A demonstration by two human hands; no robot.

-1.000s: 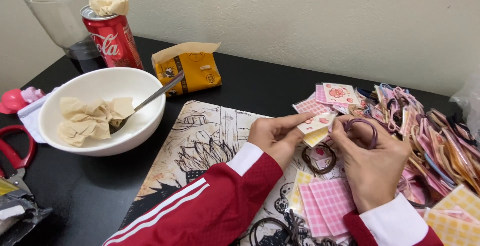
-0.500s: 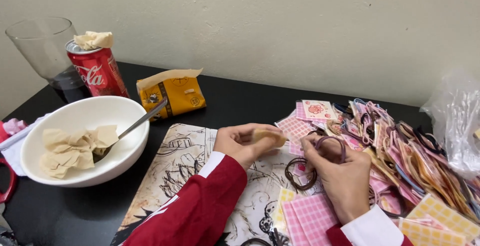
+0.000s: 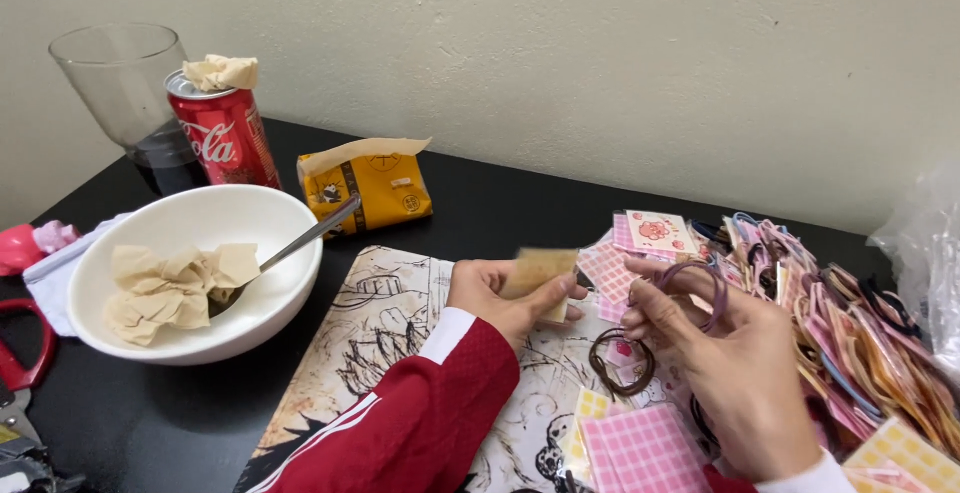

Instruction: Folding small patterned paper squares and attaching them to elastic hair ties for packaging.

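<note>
Center frame, my left hand (image 3: 500, 293) pinches 1 small card (image 3: 540, 275); my right hand (image 3: 735, 353) grips a purple hair tie (image 3: 695, 288), not yet mounted; many carded ties (image 3: 840, 313) are piled right.

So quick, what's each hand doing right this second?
Left hand: closed on a small tan card.
Right hand: fingers pinching a purple hair tie.
</note>
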